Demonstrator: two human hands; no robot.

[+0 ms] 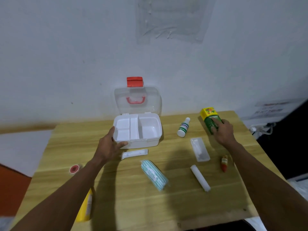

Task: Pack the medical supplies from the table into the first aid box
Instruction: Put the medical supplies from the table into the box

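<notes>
The white first aid box (150, 142) stands open at the table's back, its clear lid (138, 100) with a red latch leaning on the wall. Its inner tray shows nothing in it. My left hand (110, 144) grips the box's front left corner. My right hand (222, 132) rests on a green and yellow carton (210, 118) at the back right, fingers around its near end. Loose on the table lie a small white bottle (183, 127), a clear swab case (199, 149), a white gauze roll (200, 178), a striped green pack (154, 175), a white tube (134, 153) and a small red tube (224, 163).
A red tape roll (74, 168) sits near the table's left edge. A yellow bottle (85, 207) lies partly under my left forearm at the front left. The wooden table (130, 205) butts against the white wall. Cables and a socket (261, 128) are off the right edge.
</notes>
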